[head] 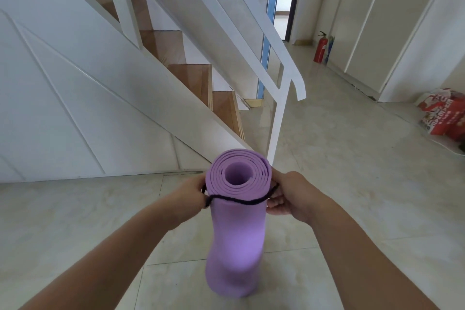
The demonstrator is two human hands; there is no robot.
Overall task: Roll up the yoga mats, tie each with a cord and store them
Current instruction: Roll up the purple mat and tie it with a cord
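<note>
pale floor tiles (352,184) spread under you, with wooden stairs (163,43) and a white railing (251,40) at 11 o'clock, a red fire extinguisher (320,48) at 1 o'clock and a red bag (445,118) at 3 o'clock. your purple yoga mat (236,234) is rolled up and stands on end on the tiles at 6 o'clock, with a black cord (239,201) lying across its near side just under the top. your left hand (191,194) pinches the cord at the mat's 9 o'clock side, and your right hand (289,194) holds the other end with curled fingers at its 3 o'clock side.
</note>
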